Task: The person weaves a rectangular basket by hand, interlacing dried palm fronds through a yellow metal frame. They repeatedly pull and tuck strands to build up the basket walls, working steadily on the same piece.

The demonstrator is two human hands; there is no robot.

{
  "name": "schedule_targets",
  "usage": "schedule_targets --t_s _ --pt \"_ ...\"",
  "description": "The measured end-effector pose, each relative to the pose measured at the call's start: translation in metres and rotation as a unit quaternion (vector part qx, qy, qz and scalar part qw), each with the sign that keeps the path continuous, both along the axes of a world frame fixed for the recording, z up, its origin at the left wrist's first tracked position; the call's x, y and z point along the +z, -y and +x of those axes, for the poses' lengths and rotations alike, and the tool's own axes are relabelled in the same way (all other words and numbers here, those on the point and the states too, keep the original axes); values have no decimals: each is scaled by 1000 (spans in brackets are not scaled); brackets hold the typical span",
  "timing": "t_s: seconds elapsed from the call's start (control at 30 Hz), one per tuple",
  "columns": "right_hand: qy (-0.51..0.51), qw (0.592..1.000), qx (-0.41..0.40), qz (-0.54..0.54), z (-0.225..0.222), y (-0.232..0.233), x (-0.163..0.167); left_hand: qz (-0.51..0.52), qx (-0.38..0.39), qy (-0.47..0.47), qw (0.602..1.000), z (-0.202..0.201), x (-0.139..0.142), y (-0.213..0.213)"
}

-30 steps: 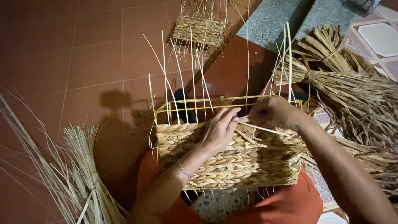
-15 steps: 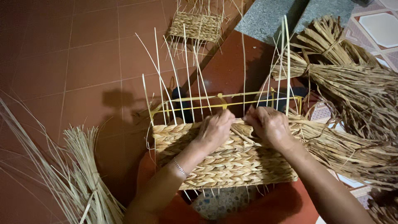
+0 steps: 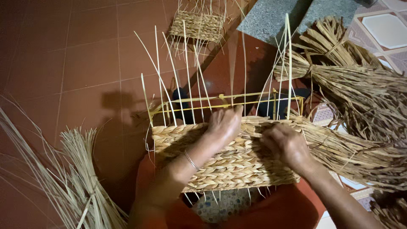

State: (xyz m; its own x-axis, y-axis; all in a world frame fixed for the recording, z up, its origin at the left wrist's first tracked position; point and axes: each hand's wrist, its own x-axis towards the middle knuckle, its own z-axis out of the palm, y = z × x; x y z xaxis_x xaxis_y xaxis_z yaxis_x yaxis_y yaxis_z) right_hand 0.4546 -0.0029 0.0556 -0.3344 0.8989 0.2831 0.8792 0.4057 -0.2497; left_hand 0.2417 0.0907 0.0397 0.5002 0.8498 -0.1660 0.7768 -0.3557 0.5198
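The person's left hand (image 3: pixel 224 124) lies flat, fingers together, pressed on the top edge of the half-woven basket (image 3: pixel 220 163), gripping nothing that I can see. Just beside it, the right hand (image 3: pixel 285 144) is curled over the same edge with its fingertips tucked into the weave where loose fibre strands (image 3: pixel 339 146) run in; whether they pinch a strand I cannot tell. Thin upright stakes (image 3: pixel 186 89) and a yellow wire frame (image 3: pixel 229 101) rise just beyond both hands. The strands trail away from the right hand toward a bound bundle of dried fibre (image 3: pixel 356 85). Well off from the left hand, pale reeds (image 3: pixel 76 178) lie on the red tile floor (image 3: pixel 76 55), and a small woven piece (image 3: pixel 197 25) sits far past the stakes
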Motion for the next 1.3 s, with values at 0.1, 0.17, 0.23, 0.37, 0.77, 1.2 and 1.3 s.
schedule_targets --t_s 0.1,0.17,0.23,0.37,0.77,1.2,1.3 --pt "-137 983 2 -125 1 0 34 -4 -41 219 975 -1 -10 -1" --pt "-144 983 -10 -115 -10 -1 55 74 -58 225 970 -7 -15 2" --pt "-123 983 -31 -134 -19 -1 72 141 -91 241 956 -15 -15 5" --pt "18 978 -85 -190 -34 -1 74 36 -128 232 964 -32 4 9" --pt "329 899 106 271 -46 -16 59 57 -183 242 951 -28 9 -3" --pt "-43 905 -22 -423 -23 -93 92 403 -39 285 869 7 -39 30" --pt "-61 885 -74 -455 -14 -92 77 429 -45 264 863 1 -51 30"
